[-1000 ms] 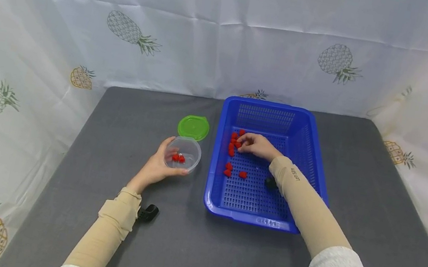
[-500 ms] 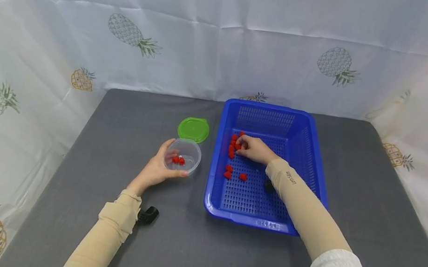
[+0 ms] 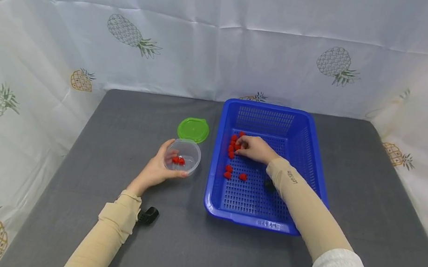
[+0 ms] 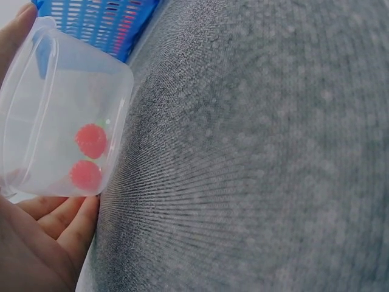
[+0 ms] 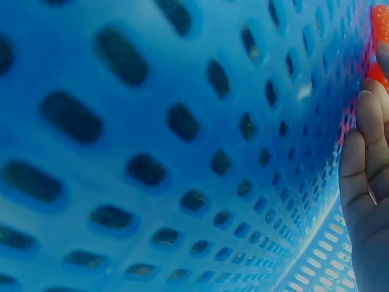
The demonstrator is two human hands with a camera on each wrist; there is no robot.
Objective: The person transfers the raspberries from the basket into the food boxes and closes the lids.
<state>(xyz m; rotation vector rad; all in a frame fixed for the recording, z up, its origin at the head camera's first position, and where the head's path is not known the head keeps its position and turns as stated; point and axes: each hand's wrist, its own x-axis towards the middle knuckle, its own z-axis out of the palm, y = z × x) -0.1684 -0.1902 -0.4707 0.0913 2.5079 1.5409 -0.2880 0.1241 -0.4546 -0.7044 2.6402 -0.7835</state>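
Best to steady the clear cup (image 3: 188, 154) just left of centre with the left grip (image 3: 154, 170) curled round it, and pinch lightly with the right grip (image 3: 259, 150) among red berries (image 3: 231, 148) in the basket (image 3: 246, 203) right of centre, impossible to tell whether holding one.

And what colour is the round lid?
The lid is green, clearest in the head view.

Soft, even light filled the head view, whitening the cloth backdrop (image 3: 217, 63) and leaving faint shadows on the table (image 3: 193, 257) beside the left forearm (image 3: 101, 233). The left wrist view looked hazy, the table's weave stretched into curving streaks; the right was blue-cast, nearby basket (image 5: 140, 146) holes blurred, with one small glare spot.
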